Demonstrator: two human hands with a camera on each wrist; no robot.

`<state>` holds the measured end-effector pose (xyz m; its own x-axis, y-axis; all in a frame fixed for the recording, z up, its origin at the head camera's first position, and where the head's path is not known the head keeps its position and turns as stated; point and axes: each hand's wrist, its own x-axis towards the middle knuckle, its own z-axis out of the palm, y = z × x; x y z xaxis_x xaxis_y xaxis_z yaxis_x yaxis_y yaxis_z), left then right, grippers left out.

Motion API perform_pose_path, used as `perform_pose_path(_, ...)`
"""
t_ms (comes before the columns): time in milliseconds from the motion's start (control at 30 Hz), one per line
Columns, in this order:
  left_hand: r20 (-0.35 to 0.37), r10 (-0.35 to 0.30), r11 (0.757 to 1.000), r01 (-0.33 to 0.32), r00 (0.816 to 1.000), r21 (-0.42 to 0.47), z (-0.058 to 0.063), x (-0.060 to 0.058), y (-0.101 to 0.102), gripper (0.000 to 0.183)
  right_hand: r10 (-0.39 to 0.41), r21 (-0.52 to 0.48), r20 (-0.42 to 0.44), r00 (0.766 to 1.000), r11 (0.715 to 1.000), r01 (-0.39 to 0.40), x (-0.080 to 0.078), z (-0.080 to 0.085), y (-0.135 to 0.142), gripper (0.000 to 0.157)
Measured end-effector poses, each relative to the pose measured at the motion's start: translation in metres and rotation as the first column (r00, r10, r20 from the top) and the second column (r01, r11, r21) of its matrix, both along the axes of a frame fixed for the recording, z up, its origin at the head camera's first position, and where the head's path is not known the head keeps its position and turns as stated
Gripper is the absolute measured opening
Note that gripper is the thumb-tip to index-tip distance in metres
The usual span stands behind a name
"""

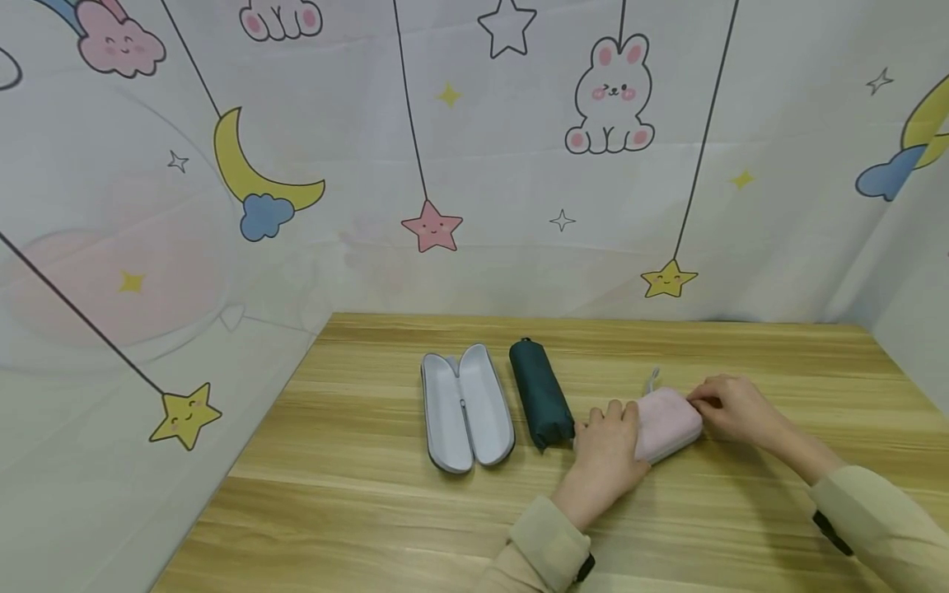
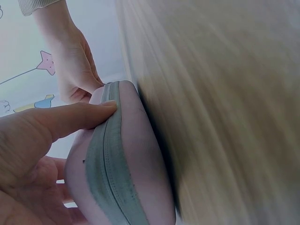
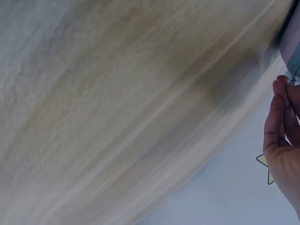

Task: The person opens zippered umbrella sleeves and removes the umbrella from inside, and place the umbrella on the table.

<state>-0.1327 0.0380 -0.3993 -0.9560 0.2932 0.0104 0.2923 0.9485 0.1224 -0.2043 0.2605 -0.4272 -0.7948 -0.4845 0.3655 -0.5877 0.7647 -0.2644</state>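
A pink zip case (image 1: 666, 422) with a grey zipper band (image 2: 108, 145) lies on the table, a grey strap loop (image 1: 652, 380) sticking out at its far side. My left hand (image 1: 606, 451) grips its left end, the thumb pressed on the zipper band and the fingers over the other side. At the right end, my right hand (image 1: 737, 410) pinches the small zipper pull (image 3: 292, 81) between thumb and forefinger. In the left wrist view the zipper looks closed along the side facing the camera.
Left of the hands lies a dark green folded umbrella (image 1: 541, 391), its near end close to my left fingers. Further left an eyeglass case (image 1: 442, 416) lies spread open, pale lining up. A patterned curtain (image 1: 511, 272) hangs behind the wooden table (image 1: 356, 511).
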Motion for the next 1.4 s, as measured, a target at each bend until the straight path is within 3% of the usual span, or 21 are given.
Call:
perform_pose_path(233, 0.011, 0.003, 1.000, -0.003, 1.000, 0.011, 0.0002, -0.0002, 0.0002, 0.071, 0.020, -0.008, -0.053, 0.998, 1.000, -0.021, 0.0016, -0.0010, 0.0016, 0.012)
perform_pose_path(1400, -0.019, -0.003, 1.000, 0.003, 1.000, 0.008, -0.0008, 0.0008, -0.0004, 0.069, 0.014, 0.003, -0.072, 0.997, 1.000, -0.014, 0.0087, -0.0028, 0.0065, 0.014)
